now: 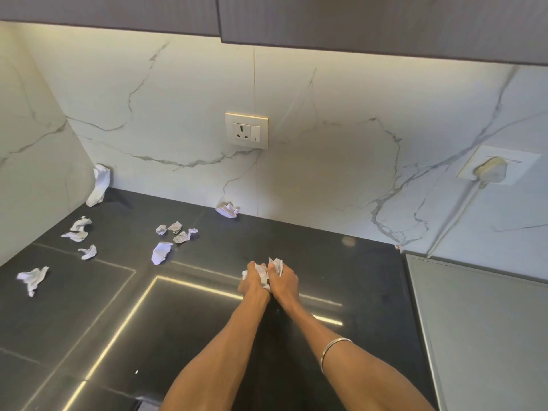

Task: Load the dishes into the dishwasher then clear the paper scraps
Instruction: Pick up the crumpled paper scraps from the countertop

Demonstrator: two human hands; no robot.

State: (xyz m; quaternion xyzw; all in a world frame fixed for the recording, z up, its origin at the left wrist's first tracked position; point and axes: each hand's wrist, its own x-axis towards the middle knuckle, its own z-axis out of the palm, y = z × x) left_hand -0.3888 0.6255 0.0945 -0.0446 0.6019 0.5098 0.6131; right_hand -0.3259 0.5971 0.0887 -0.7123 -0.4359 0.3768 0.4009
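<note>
the paper-clearing step is in hand, judging by the litter. loose scraps lie on the dark counter (341, 262) at far left (32, 278), more in the corner (99, 185), a cluster mid-left (175, 232), one against the backsplash (227, 210). the left hand (253, 280) and right hand (283, 281), fingers curled, grasp a gathered wad (274, 266) together. next move likely calls for reaching left for the remaining pieces without dropping any.

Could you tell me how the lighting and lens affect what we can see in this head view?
In the head view, under-cabinet light washes the marble backsplash; it reflects as bright lines on the black countertop; wide-angle distortion bends the edges; the paper scraps stay sharp, the wad in both hands' grip, left hand and right hand, slightly soft.
</note>
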